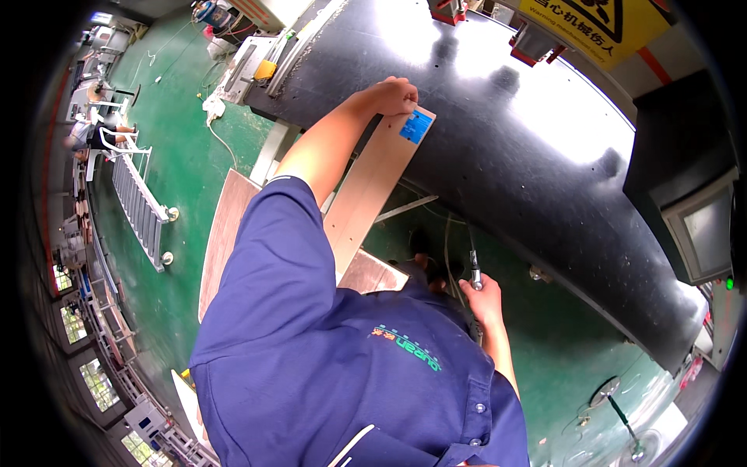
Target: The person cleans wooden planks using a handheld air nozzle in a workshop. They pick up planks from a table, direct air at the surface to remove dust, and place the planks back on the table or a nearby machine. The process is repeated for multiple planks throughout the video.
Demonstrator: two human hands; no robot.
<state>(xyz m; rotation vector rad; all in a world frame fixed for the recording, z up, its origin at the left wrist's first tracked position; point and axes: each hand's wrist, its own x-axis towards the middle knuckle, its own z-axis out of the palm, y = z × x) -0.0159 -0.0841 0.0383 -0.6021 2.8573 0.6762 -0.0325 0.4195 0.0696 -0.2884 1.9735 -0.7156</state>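
My left hand (395, 97) is closed on the far end of a long light-brown wooden board (372, 175), beside a blue sticker (415, 126) on its face. The board slants down toward my body, and my sleeve and shirt cover part of it. My right hand (484, 298) is lower and to the right, wrapped round a slim handheld tool (475, 268) with a shiny metal body and a thin dark tip pointing away from me. Its exact kind is hard to make out. The tool is apart from the board.
A large black table (498, 156) stretches across the far side and right. More wooden boards (226, 233) lie at my left. A grey roller conveyor (138, 202) stands on the green floor, with a person (105, 138) near it. A screen (703, 233) is at the right.
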